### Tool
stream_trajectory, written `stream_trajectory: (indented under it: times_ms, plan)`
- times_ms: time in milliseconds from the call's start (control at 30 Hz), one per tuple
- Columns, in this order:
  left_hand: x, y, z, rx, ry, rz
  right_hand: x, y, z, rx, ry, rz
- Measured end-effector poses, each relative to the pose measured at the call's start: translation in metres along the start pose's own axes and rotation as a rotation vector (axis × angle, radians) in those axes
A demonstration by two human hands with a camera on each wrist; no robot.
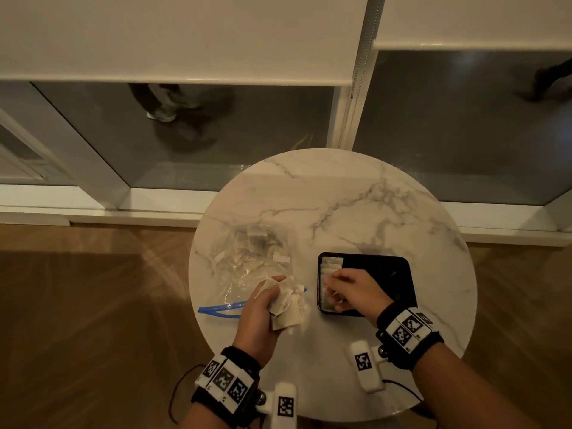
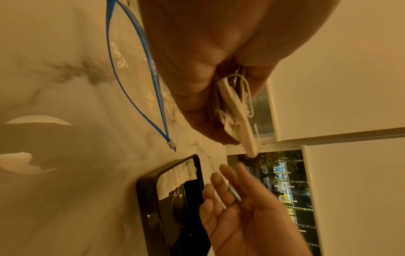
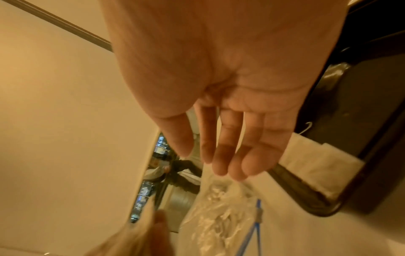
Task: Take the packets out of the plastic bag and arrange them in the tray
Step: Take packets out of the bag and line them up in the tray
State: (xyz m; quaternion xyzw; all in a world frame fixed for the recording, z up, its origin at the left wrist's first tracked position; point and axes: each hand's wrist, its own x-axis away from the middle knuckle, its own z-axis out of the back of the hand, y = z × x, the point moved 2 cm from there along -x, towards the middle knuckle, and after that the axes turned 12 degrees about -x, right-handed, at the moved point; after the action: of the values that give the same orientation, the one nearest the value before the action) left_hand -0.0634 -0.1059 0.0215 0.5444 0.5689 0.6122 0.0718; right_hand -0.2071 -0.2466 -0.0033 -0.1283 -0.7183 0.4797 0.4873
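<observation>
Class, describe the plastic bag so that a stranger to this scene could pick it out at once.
Start at the round marble table. On its left half, left of the black tray, lies the plastic bag with packets inside. It alone is clear and crinkled, and its open mouth has a blue zip strip.

Dim, warm yellow-orange cast in all 3 views. Head view: wide-angle bowing of straight lines at edges; soft glare on marble table (image 1: 356, 205); dark shadow across wood floor (image 1: 77, 305) at left. Wrist views: heavy fisheye stretch, near skin out of focus, motion blur on right hand (image 3: 219, 121) fingers.
</observation>
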Motion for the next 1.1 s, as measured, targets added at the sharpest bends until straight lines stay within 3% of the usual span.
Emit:
stream_trajectory:
  times_ms: [133,267,433,600,700,900,1100]
  plan:
    - [-0.007,-0.001,-0.007,-0.038,-0.012,-0.036,0.018,-0.012,-0.014,-0.058,-0.141,-0.010]
    - [-0.011,-0.001,-0.014,-0.074,-0.075,-0.045,0.021,-0.019,-0.016,-0.080,-0.048,0.110]
    - [-0.014,-0.005,-0.021,-0.142,-0.183,-0.028,0.023,-0.029,-0.013,0.074,-0.040,0.344]
    - [-0.018,-0.012,-0.028,-0.258,-0.304,-0.028,0.020,-0.030,-0.013,0.288,-0.188,0.344]
    - [-0.020,-0.014,-0.030,-0.376,-0.311,-0.041,0.017,-0.028,-0.013,0.341,-0.199,0.373]
    - [-0.028,-0.013,-0.029,-0.448,-0.305,-0.070,0.012,-0.025,-0.001,0.265,-0.143,0.379]
    - [-0.041,-0.021,-0.029,-0.477,-0.199,-0.070,0.005,-0.023,0.018,-0.115,0.003,0.243]
